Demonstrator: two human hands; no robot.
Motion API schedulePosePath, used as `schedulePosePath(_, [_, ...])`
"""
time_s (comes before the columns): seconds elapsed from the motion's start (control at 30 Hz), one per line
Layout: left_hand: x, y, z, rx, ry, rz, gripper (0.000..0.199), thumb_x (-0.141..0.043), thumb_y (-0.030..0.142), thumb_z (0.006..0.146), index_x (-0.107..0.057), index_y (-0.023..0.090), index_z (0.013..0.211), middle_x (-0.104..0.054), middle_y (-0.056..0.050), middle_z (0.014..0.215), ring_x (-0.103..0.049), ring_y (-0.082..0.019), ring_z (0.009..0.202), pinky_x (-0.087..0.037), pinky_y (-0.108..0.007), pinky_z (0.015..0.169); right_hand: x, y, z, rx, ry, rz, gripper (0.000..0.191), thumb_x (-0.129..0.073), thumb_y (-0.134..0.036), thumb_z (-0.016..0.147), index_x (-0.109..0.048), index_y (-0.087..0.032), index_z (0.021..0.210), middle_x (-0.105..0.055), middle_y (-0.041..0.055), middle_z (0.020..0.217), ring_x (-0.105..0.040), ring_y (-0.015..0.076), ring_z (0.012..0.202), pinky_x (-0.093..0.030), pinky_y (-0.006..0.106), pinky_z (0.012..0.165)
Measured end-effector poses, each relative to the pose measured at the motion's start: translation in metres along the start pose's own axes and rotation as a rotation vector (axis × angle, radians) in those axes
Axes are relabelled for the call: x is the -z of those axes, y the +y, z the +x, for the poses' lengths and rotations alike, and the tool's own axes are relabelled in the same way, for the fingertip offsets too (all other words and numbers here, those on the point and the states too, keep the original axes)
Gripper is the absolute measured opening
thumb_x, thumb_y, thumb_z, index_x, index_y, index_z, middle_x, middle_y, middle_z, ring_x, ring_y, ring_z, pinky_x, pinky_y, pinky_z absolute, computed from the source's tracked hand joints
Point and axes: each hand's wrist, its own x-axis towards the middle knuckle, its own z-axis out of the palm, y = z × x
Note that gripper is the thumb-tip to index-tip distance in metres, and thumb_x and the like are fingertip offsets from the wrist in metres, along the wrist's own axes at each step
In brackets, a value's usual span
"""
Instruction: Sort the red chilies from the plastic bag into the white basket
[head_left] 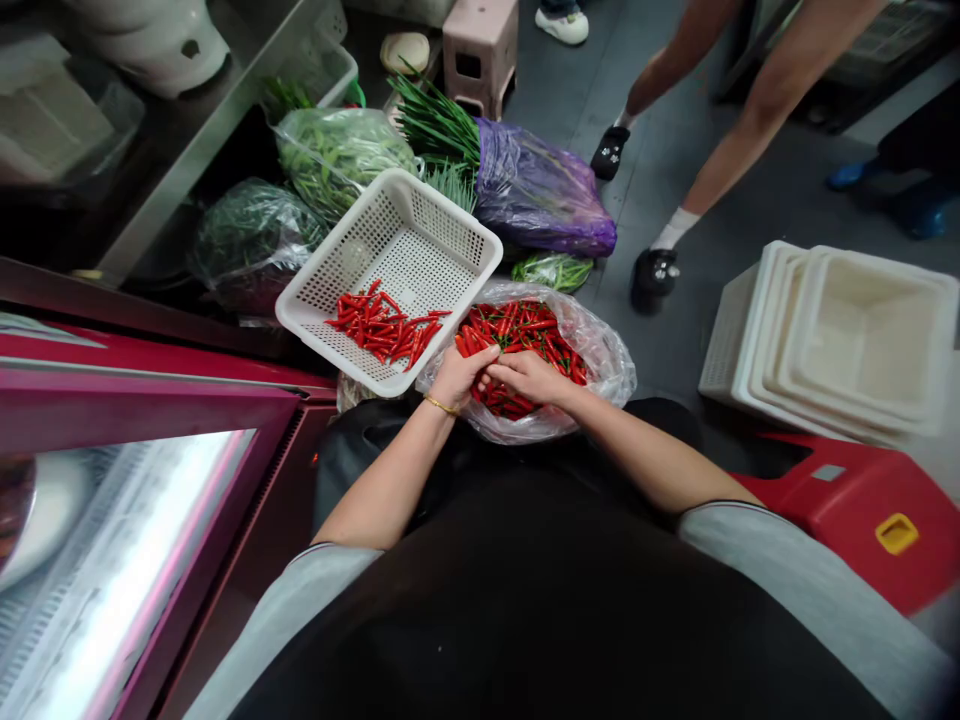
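Note:
My left hand (459, 378), with a gold bracelet at the wrist, is closed over red chili peppers whose ends show beside its fingers. Its thumb meets the fingertips of my right hand (531, 376), which is closed in a pinch by the green stem of a chili pepper. Most of what lies between the fingers is hidden. Both hands are over a clear plastic bag (611, 358) full of red chili peppers (525, 325) with green stems. To the left, a white perforated basket (442, 225) stands tilted, with loose red chili peppers (382, 325) at its near end.
Behind the basket are bagged greens (341, 160) and long green stalks in a purple bag (544, 190). A pink stool (480, 50) stands farther back. Stacked white bins (832, 330) and a red plastic object (877, 510) are at right. Another person's legs (739, 150) are nearby.

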Motion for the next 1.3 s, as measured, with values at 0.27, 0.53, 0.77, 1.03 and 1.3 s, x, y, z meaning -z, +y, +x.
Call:
schedulePosePath(0.27, [0.025, -0.013, 0.008, 0.45, -0.273, 0.098, 0.032, -0.074, 0.033, 0.068, -0.052, 0.013, 0.057, -0.051, -0.001, 0.038, -0.045, -0.01, 0.028, -0.03, -0.019, 0.028, -0.008, 0.002, -0.017, 0.199, -0.29, -0.579, 0.028, -0.043, -0.025, 0.095, -0.07, -0.017, 0.095, -0.069, 0.0066, 0.084, -0.056, 0.0132, 0.066, -0.039, 0.025, 0.063])
schedulePosePath(0.53, [0.03, 0.002, 0.024, 0.13, 0.021, 0.03, 0.026, -0.075, 0.025, 0.063, -0.054, 0.014, 0.073, -0.055, 0.004, 0.048, -0.047, -0.007, 0.035, -0.036, -0.017, 0.034, 0.031, 0.03, 0.035, -0.099, -0.097, -1.0, 0.033, -0.044, -0.028, 0.095, -0.07, -0.016, 0.11, -0.061, 0.0175, 0.111, -0.059, 0.0227, 0.089, -0.036, 0.027, 0.063])
schedulePosePath(0.77, [0.011, -0.02, 0.037, -0.131, 0.014, 0.011, 0.035, -0.079, 0.028, 0.06, -0.063, 0.013, 0.088, -0.069, -0.002, 0.078, -0.064, -0.011, 0.065, -0.049, -0.017, 0.052, 0.034, 0.017, 0.034, -0.036, 0.289, -0.546, 0.036, -0.041, -0.032, 0.099, -0.072, -0.015, 0.094, -0.07, 0.0064, 0.086, -0.06, 0.0147, 0.079, -0.041, 0.024, 0.072])
schedulePosePath(1.03, [-0.002, -0.014, 0.018, 0.238, -0.237, 0.121, 0.03, -0.075, 0.035, 0.067, -0.059, 0.013, 0.079, -0.064, -0.004, 0.059, -0.054, -0.01, 0.043, -0.032, -0.016, 0.031, 0.025, 0.026, 0.014, -0.049, 0.117, -0.934, 0.035, -0.036, -0.031, 0.1, -0.065, -0.012, 0.101, -0.065, 0.0121, 0.097, -0.061, 0.018, 0.081, -0.042, 0.026, 0.063])
schedulePosePath(1.3, [0.008, -0.01, 0.012, 0.195, -0.104, 0.055, 0.038, -0.079, 0.04, 0.063, -0.054, 0.014, 0.074, -0.06, 0.001, 0.056, -0.052, -0.007, 0.042, -0.032, -0.014, 0.032, 0.017, 0.059, -0.015, -0.221, -0.035, -0.946, 0.025, -0.041, -0.02, 0.096, -0.062, -0.01, 0.106, -0.066, 0.0151, 0.103, -0.065, 0.0219, 0.086, -0.049, 0.032, 0.074])
